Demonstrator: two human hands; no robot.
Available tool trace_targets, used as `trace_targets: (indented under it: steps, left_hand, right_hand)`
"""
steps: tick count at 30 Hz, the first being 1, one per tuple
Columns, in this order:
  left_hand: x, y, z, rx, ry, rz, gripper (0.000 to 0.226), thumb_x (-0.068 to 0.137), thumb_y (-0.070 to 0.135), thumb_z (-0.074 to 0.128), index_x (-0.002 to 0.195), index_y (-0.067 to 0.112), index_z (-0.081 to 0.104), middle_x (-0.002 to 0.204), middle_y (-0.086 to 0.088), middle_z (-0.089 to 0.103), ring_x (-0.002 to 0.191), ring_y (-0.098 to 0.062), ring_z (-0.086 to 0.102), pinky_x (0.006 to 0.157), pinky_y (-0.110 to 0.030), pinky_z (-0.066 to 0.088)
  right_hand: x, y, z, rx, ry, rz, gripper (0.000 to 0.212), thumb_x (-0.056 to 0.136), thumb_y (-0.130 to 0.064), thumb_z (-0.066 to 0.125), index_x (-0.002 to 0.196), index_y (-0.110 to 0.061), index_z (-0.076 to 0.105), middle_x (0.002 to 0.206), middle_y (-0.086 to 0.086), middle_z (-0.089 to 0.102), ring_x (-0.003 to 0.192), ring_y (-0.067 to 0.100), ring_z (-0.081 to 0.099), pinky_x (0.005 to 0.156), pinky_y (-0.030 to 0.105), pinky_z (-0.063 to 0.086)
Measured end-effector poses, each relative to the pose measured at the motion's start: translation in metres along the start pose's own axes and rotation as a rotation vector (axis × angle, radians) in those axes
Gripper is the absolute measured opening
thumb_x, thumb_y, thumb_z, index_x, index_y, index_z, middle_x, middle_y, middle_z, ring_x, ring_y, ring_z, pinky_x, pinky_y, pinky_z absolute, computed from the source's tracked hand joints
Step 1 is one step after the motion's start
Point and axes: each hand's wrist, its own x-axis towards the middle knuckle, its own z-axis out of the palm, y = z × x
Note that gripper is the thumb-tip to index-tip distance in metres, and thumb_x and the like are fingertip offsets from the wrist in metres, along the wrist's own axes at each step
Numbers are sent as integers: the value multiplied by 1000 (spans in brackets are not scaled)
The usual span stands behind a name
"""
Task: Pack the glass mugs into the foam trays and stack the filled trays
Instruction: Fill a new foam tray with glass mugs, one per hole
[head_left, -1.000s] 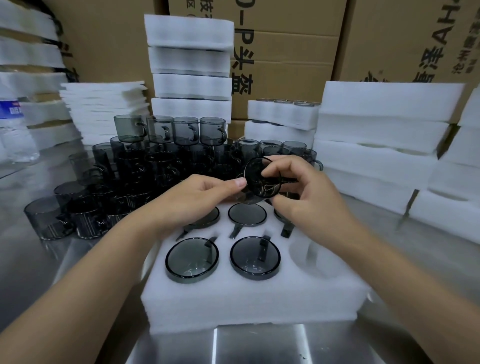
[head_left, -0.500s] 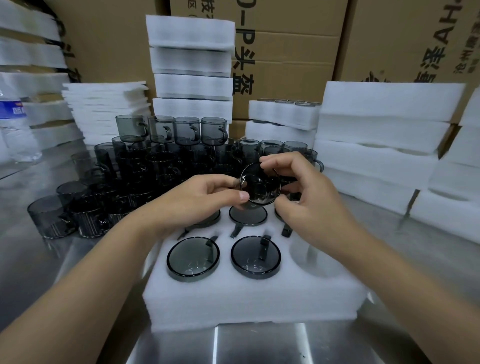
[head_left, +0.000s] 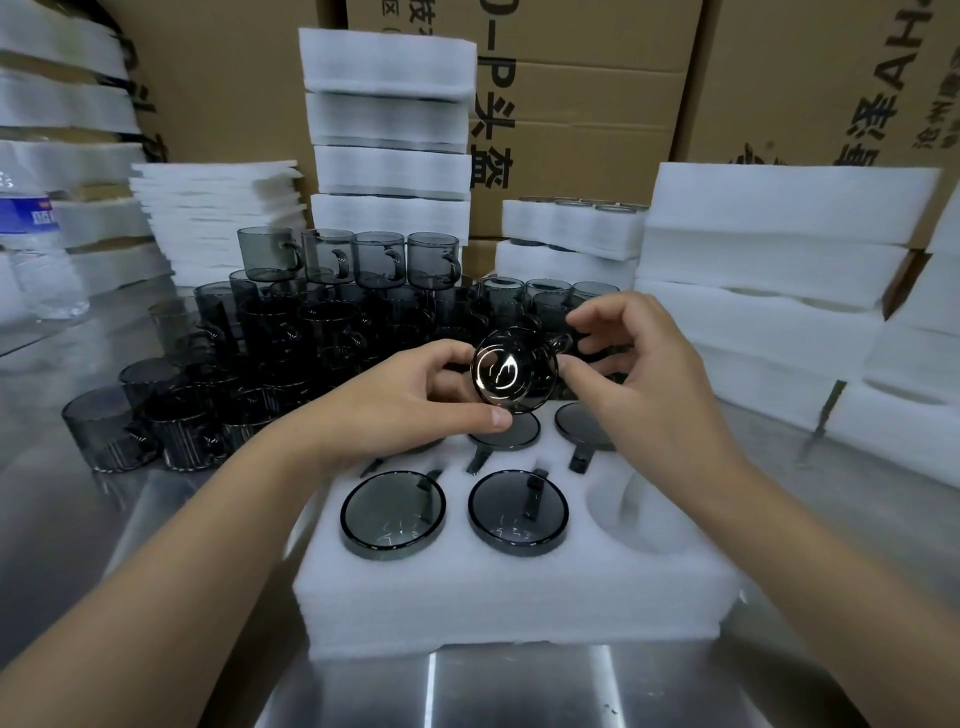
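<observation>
My left hand (head_left: 410, 400) and right hand (head_left: 644, 374) both pinch one dark glass mug (head_left: 514, 371), tipped on its side, in the air over the back row of the foam tray (head_left: 493, 597). Packed mugs (head_left: 393, 514) sit upside down in the tray, front-right pocket (head_left: 636, 512) unfilled. Loose mugs (head_left: 311, 332) crowd the steel table (head_left: 67, 545) behind.

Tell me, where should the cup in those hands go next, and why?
Probably lower the mug into the empty front-right pocket of the foam tray. The left hand and right hand hold it above the tray, and the other visible pockets hold mugs.
</observation>
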Motion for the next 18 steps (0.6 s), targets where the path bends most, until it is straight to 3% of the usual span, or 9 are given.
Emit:
trace_targets:
  steps: [2,6,10,15,18]
  left_hand:
    - [-1,0,0,8,-14,3,61,61,43,79,116,32,55,103,3,74,101,-8,67,98,-31,43]
    - [-1,1,0,42,-30,2,67,56,49,79,116,31,56,102,6,74,100,-8,68,97,-31,45]
    - [0,0,0,60,-13,-6,64,53,52,80,110,31,59,100,9,74,97,-10,68,98,-34,47]
    - [0,-1,0,42,-28,-6,58,55,48,81,108,29,63,101,7,74,101,-9,68,100,-35,45]
    - [1,-2,-1,34,-30,-8,45,63,38,81,103,31,65,100,7,74,99,-7,68,94,-29,45]
  right_hand:
    - [0,0,0,45,16,31,31,81,-8,71,82,-34,54,89,-7,61,82,8,60,71,15,47]
    - [0,-1,1,96,-49,51,26,84,-7,67,77,-31,59,75,-18,65,72,1,60,67,11,44]
    - [-2,-6,1,101,-109,27,29,88,-4,61,83,-33,64,81,-21,67,77,-1,62,68,9,43]
    - [-3,-10,-1,82,-188,60,37,77,-7,44,94,-33,63,95,-13,69,92,9,65,81,33,54]
    - [-4,-11,-2,68,-221,57,45,73,-6,41,100,-35,61,100,-13,67,98,5,62,88,30,51]
